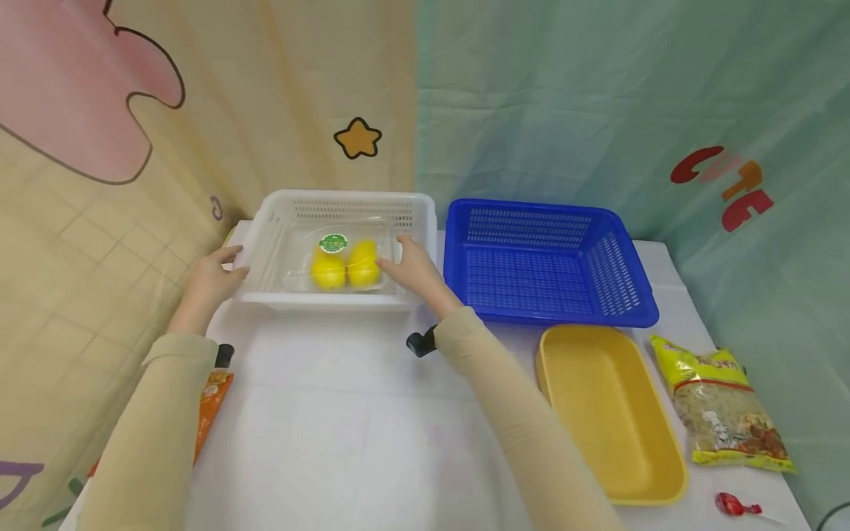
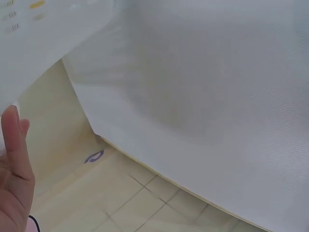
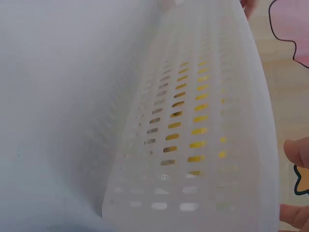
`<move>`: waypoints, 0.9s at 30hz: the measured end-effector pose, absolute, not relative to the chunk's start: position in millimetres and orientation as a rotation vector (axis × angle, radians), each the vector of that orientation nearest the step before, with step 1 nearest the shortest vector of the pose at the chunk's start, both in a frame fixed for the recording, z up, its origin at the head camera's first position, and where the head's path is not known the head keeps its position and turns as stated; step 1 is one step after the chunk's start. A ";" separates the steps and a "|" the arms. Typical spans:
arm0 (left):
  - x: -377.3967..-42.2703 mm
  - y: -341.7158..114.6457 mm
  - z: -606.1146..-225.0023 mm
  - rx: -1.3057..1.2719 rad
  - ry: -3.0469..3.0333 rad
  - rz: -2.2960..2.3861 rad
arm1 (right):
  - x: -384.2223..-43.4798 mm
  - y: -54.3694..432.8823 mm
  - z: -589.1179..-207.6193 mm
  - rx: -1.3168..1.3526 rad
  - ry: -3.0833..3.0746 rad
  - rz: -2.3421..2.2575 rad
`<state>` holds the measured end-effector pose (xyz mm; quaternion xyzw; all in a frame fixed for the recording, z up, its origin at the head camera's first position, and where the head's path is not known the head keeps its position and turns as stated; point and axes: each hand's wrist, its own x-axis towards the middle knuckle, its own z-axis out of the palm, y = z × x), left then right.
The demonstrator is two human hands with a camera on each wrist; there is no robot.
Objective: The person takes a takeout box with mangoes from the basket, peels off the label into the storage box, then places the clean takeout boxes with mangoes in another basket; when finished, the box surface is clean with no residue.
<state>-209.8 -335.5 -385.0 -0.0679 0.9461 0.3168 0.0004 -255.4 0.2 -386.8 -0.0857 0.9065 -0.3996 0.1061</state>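
A white basket (image 1: pixel 265 298) stands at the back left of the table. Inside it lies a clear plastic box (image 1: pixel 299 254) with a green label, holding two yellow fruits (image 1: pixel 362 264); their exact kind cannot be told. My left hand (image 1: pixel 211 284) is at the basket's left end, its fingertips close against the rim. In the left wrist view one finger (image 2: pixel 17 145) of it extends straight up beside the white edge. Over the basket's right part, my right hand (image 1: pixel 418 271) has thumb and fingers spread, near the box's right side, with nothing visibly gripped.
A blue basket (image 1: pixel 531 276) sits right of the white one. In front of it is a yellow tray (image 1: pixel 604 413). A bagged food packet (image 1: pixel 720 405) and a red wrapped lollipop (image 1: pixel 730 504) lie at the right edge. An orange packet (image 1: pixel 211 405) is partly hidden by the left sleeve.
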 end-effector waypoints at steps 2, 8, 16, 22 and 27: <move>-210.3 -334.4 -383.2 -0.217 2.975 1.000 | -255.3 -2.3 -388.5 -0.204 2.632 -1.200; -210.6 -336.6 -383.0 -0.236 2.942 1.055 | -255.8 -7.5 -391.3 -0.057 2.545 -1.268; -210.0 -339.4 -383.6 -0.263 2.848 1.153 | -258.0 -13.1 -395.2 0.060 2.480 -1.337; -210.6 -339.8 -386.0 -0.270 2.857 1.131 | -258.2 -15.8 -398.1 0.127 2.486 -1.420; -211.6 -341.3 -385.5 -0.271 2.877 1.122 | -256.5 -15.6 -392.4 0.151 2.499 -1.480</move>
